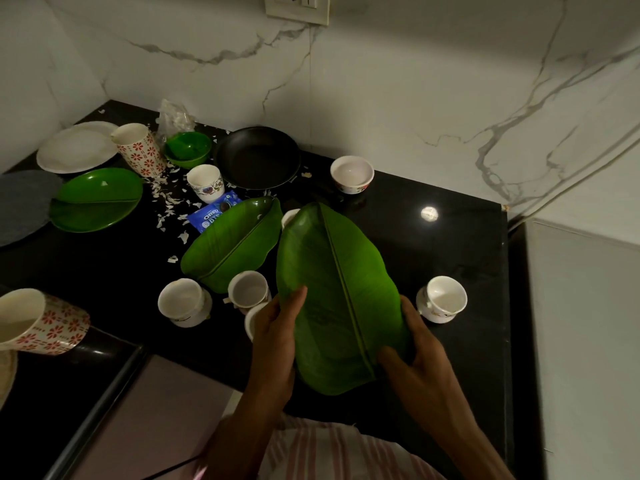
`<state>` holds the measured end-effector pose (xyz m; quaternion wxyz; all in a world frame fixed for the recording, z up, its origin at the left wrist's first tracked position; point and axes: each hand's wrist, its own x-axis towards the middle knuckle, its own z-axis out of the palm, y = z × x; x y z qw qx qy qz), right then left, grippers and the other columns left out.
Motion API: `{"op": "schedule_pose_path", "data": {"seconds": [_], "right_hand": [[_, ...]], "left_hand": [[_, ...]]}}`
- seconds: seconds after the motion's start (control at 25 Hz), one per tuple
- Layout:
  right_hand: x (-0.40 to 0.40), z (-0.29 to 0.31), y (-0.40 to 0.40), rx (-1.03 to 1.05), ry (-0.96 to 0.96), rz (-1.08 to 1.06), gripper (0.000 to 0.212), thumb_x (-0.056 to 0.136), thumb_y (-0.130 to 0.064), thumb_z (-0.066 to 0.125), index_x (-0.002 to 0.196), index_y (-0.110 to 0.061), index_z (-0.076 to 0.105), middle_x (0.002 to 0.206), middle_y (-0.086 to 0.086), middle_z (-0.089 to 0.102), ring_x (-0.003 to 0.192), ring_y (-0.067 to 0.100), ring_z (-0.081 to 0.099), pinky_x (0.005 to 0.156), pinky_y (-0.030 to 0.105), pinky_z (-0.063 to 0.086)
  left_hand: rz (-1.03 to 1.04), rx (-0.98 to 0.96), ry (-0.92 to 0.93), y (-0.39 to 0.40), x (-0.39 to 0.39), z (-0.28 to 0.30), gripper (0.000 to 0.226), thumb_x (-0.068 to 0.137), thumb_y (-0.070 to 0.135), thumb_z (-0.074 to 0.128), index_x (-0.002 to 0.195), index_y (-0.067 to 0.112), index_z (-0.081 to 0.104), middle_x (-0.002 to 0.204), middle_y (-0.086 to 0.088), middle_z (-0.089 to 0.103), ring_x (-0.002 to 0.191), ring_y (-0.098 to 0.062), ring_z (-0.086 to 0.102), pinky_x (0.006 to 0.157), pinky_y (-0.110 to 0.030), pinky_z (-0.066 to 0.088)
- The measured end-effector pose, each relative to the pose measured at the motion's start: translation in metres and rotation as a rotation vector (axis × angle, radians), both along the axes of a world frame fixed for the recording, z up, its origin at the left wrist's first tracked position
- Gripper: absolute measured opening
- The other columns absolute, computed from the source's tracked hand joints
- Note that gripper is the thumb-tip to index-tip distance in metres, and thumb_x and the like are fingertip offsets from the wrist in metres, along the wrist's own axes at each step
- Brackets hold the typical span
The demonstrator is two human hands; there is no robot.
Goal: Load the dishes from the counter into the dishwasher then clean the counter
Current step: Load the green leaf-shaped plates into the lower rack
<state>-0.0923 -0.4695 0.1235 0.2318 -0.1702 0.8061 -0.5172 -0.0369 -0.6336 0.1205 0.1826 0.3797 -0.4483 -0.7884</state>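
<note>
Hands first: my left hand (pixel 277 327) and my right hand (pixel 412 355) are both clamped on a green leaf-shaped plate (pixel 336 292), held tilted above the black tabletop (pixel 433 244) in the lower middle of the frame. My left thumb lies on the plate's left rim, and my right fingers curl round its near right edge.

Just left of it a second leaf plate (pixel 232 244) lies flat on the tabletop, and a third leaf plate (pixel 97 202) sits well apart toward the left of the frame. A blue Oreo packet (pixel 214 213) lies between those two, among scattered white flakes (pixel 166 199).

At the upper left stands a white round plate (pixel 76 147), a flower-patterned paper cup (pixel 138 147) beside it, then a small green bowl (pixel 187 148) and a black pan (pixel 258 157) near the marble wall (pixel 415 81). A patterned white cup (pixel 206 181) stands in front of the pan's left rim. A white bowl (pixel 351 173) sits right of the pan.

Nearer me, two white cups (pixel 183 301) (pixel 249 289) stand left of the held plate, and a tipped white cup (pixel 443 299) rests to its right. Another paper cup (pixel 38 320) lies on its side at the left edge of the frame.
</note>
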Motion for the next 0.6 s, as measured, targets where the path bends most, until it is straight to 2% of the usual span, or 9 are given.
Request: {"op": "schedule_pose_path", "data": {"seconds": [0.12, 0.2, 0.28, 0.4, 0.52, 0.6], "right_hand": [[0.002, 0.005, -0.005, -0.036, -0.036, 0.096, 0.072, 0.086, 0.002, 0.061, 0.138, -0.041, 0.037, 0.108, -0.027, 0.065, 0.091, 0.004, 0.068, 0.074, 0.025, 0.058], [-0.004, 0.006, -0.012, -0.087, -0.091, 0.140, 0.057, 0.090, -0.002, 0.061, 0.135, -0.033, 0.047, 0.111, -0.018, 0.067, 0.096, 0.006, 0.068, 0.077, 0.025, 0.057], [-0.016, 0.004, -0.026, -0.132, -0.136, 0.053, 0.037, 0.092, -0.008, 0.062, 0.125, -0.023, 0.058, 0.102, -0.005, 0.072, 0.093, 0.008, 0.069, 0.079, 0.027, 0.055], [-0.046, -0.007, -0.061, -0.090, -0.092, -0.056, 0.016, 0.092, -0.015, 0.063, 0.101, -0.028, 0.066, 0.090, 0.000, 0.073, 0.084, 0.013, 0.069, 0.084, 0.041, 0.056], [-0.065, -0.012, -0.108, -0.005, 0.004, 0.050, 0.014, 0.091, -0.018, 0.063, 0.089, -0.031, 0.068, 0.084, -0.006, 0.073, 0.081, 0.011, 0.070, 0.082, 0.039, 0.057], [-0.071, -0.013, -0.142, 0.074, 0.112, 0.124, 0.012, 0.089, -0.014, 0.062, 0.089, -0.024, 0.070, 0.085, -0.004, 0.073, 0.080, 0.013, 0.069, 0.077, 0.033, 0.056]], "left_hand": [[0.018, 0.053, -0.028, -0.014, 0.012, -0.005, 0.042, 0.068, 0.012, 0.065, 0.110, 0.008, 0.068, 0.100, -0.011, 0.075, 0.090, -0.028, 0.072, 0.077, -0.039, 0.055], [0.057, 0.070, -0.041, -0.025, 0.021, -0.007, 0.039, 0.067, 0.007, 0.063, 0.106, 0.010, 0.069, 0.095, -0.011, 0.076, 0.085, -0.029, 0.072, 0.074, -0.038, 0.054], [0.108, 0.064, -0.051, -0.037, 0.031, -0.008, 0.029, 0.075, -0.001, 0.059, 0.099, 0.012, 0.069, 0.086, -0.007, 0.076, 0.079, -0.027, 0.072, 0.068, -0.035, 0.054], [0.180, 0.039, -0.074, -0.057, 0.051, -0.010, 0.030, 0.074, -0.002, 0.059, 0.100, 0.009, 0.069, 0.090, -0.012, 0.075, 0.084, -0.033, 0.071, 0.071, -0.037, 0.054], [0.223, 0.043, -0.110, -0.074, 0.066, -0.012, 0.026, 0.073, -0.001, 0.059, 0.096, 0.007, 0.069, 0.084, -0.012, 0.075, 0.081, -0.036, 0.069, 0.073, -0.040, 0.053], [0.248, 0.051, -0.116, -0.085, 0.074, -0.011, 0.023, 0.079, -0.005, 0.055, 0.092, 0.008, 0.068, 0.075, -0.007, 0.074, 0.076, -0.033, 0.067, 0.071, -0.038, 0.051]]}}
